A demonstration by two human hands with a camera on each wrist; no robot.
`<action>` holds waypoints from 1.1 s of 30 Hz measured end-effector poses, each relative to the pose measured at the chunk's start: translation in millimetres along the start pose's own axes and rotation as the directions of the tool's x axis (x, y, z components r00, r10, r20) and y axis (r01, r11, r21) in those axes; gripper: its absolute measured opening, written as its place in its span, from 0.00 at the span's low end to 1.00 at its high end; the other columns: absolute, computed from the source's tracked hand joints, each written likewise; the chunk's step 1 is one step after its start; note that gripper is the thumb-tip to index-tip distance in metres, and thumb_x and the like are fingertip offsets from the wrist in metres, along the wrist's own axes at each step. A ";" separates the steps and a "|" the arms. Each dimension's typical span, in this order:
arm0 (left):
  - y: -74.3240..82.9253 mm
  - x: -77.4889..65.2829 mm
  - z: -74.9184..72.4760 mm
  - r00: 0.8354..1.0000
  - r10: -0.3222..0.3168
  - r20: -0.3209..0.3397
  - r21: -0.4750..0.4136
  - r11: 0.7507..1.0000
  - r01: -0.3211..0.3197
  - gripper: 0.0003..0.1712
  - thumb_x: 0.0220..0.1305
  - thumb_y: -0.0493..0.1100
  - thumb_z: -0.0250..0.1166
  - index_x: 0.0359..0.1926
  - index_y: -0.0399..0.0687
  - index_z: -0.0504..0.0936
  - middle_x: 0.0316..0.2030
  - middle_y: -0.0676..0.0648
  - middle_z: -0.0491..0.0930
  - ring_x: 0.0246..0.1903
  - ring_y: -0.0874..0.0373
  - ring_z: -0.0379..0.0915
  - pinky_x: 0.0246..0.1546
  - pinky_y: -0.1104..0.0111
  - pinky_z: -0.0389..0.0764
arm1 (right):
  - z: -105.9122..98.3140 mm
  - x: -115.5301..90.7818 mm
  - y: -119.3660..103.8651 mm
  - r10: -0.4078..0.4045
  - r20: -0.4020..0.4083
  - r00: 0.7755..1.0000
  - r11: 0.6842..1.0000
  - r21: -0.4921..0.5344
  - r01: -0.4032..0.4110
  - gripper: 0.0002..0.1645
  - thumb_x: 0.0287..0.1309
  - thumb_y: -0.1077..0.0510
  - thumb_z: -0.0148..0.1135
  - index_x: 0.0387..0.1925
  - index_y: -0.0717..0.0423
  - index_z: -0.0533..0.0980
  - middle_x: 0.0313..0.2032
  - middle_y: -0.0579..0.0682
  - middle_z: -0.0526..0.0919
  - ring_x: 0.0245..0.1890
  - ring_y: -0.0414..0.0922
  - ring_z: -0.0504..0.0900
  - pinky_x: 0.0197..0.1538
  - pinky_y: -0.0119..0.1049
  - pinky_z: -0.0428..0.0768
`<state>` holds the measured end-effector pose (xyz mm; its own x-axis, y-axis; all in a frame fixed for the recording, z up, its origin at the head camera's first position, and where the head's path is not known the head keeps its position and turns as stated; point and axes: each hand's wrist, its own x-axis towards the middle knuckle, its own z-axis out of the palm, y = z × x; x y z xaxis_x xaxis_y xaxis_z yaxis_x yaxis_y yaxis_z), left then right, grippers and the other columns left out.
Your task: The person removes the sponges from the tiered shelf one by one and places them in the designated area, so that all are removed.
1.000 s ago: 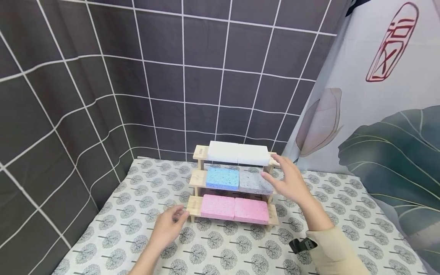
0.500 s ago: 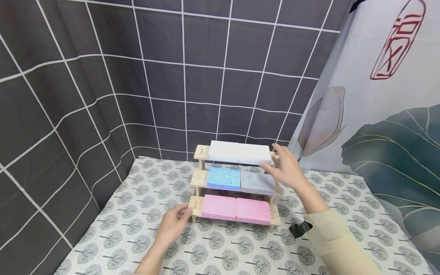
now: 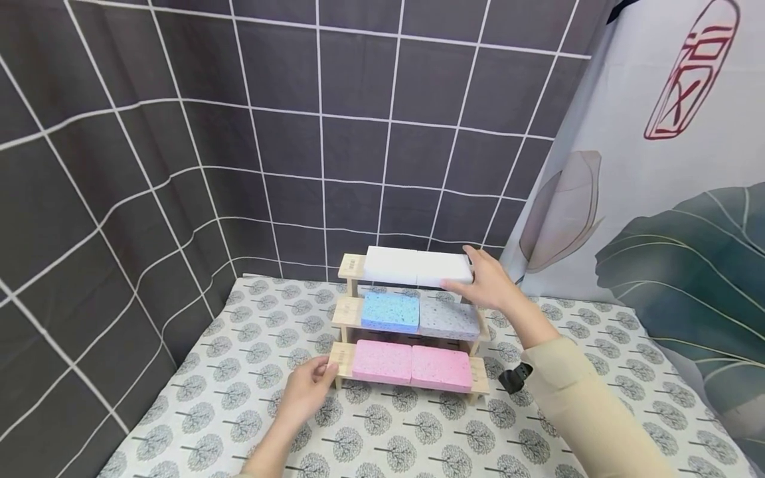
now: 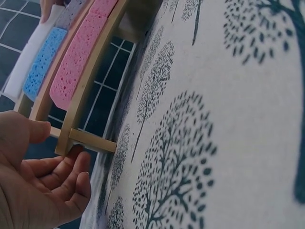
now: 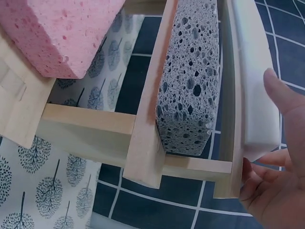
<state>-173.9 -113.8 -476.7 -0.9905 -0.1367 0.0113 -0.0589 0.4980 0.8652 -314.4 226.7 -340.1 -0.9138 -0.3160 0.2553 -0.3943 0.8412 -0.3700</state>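
Observation:
A three-tier wooden rack [image 3: 350, 267] bears paired sponge blocks. The right white sponge [image 3: 445, 268] is on the top tier, gripped at its right end by my right hand [image 3: 487, 282]. In the right wrist view my thumb [image 5: 281, 90] lies along one face of it, with the fingers curled by its lower end. My left hand [image 3: 307, 388] holds the left end of the bottom tier; the left wrist view shows the thumb on one side and curled fingers underneath. A left white sponge [image 3: 390, 265] adjoins the gripped one.
A blue sponge [image 3: 390, 311] and a grey sponge [image 3: 449, 318] lie on the middle tier. Two pink sponges [image 3: 382, 362] sit on the bottom one. The rack stands on a tree-patterned cloth [image 3: 251, 425], before a dark checked curtain [image 3: 287, 146].
My right hand has moved up and left from beside the grey sponge to the right white sponge and now grips it. My left hand has moved slightly right onto the rack's end.

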 end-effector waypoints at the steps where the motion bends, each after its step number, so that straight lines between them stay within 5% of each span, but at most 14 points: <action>1: 0.1 -0.1 0.0 1.000 0.002 0.000 -0.001 1.000 -0.002 0.27 0.70 0.46 0.64 0.59 0.28 0.77 0.39 0.44 0.85 0.35 0.57 0.79 0.34 0.66 0.83 | 0.3 0.8 0.1 0.004 0.005 1.000 1.000 0.002 -0.004 0.61 0.59 0.36 0.69 0.74 0.73 0.54 0.67 0.77 0.63 0.65 0.73 0.66 0.65 0.68 0.69; 10: -0.3 0.4 2.2 1.000 -0.004 0.002 -0.007 1.000 0.004 0.26 0.70 0.46 0.64 0.60 0.29 0.77 0.36 0.48 0.82 0.32 0.58 0.77 0.32 0.69 0.81 | -1.2 -5.9 7.1 0.018 -0.037 0.999 0.999 0.027 -0.018 0.58 0.56 0.36 0.72 0.70 0.74 0.61 0.65 0.74 0.66 0.60 0.69 0.71 0.59 0.65 0.76; 33: 1.8 -0.3 3.2 0.999 -0.038 -0.022 -0.074 0.997 0.036 0.24 0.67 0.38 0.66 0.58 0.26 0.77 0.32 0.45 0.81 0.29 0.56 0.78 0.25 0.72 0.81 | -21.0 -44.8 26.1 0.007 -0.105 0.994 0.999 0.052 -0.002 0.58 0.55 0.39 0.74 0.70 0.74 0.60 0.63 0.74 0.69 0.54 0.66 0.76 0.55 0.64 0.78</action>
<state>-174.1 -110.1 -476.8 -0.9847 -0.1738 -0.0107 -0.0852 0.4276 0.8999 -281.7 271.9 -342.5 -0.9011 -0.2620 0.3454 -0.3974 0.8177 -0.4166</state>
